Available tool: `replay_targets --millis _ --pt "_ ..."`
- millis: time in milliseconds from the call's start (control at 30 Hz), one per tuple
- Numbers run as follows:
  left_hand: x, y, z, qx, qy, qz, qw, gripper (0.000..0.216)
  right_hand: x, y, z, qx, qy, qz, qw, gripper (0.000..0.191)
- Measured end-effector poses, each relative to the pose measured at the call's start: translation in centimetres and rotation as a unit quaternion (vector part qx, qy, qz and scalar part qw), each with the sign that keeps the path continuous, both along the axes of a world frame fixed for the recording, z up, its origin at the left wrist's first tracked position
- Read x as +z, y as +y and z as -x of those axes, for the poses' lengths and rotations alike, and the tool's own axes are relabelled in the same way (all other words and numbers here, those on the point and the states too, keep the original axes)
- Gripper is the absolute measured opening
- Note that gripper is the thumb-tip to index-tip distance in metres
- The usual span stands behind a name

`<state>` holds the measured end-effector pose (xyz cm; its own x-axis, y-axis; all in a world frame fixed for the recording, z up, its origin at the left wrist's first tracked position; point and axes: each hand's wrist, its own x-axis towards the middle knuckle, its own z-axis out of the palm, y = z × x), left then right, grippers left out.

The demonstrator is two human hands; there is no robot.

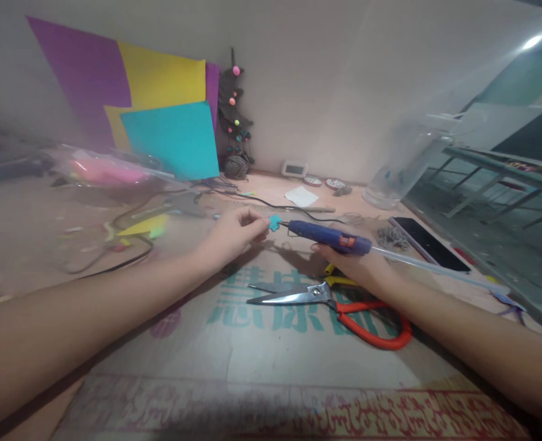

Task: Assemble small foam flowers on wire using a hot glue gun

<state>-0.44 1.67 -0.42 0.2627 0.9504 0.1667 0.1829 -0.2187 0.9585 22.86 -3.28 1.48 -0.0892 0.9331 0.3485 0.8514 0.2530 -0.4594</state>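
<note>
My left hand (pixel 234 234) pinches a small teal flower-shaped cutout (pixel 275 222) between thumb and fingers. My right hand (pixel 351 260) grips a blue glue gun (pixel 330 237), whose nozzle points left and sits just beside the cutout. A clear glue stick (pixel 417 260) juts out of the gun's back to the right. Both hands hover over a flattened cardboard sheet (pixel 234 343) with teal print.
Scissors with orange handles (pixel 339 306) lie open on the cardboard under my right wrist. A black phone (pixel 429 244) lies to the right. Purple, yellow and teal paper sheets (pixel 169 138) lean on the wall. A black cable (pixel 252 199), scraps and a clear plastic bag (pixel 109 171) lie left.
</note>
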Motion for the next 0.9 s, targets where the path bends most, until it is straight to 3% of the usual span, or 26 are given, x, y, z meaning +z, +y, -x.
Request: replay_targets --millis 900 --pt "0.54 -0.56 -0.12 0.010 0.060 0.005 0.998 0.023 -0.28 0.14 -0.23 0.013 -0.006 -0.026 1.000 0.028"
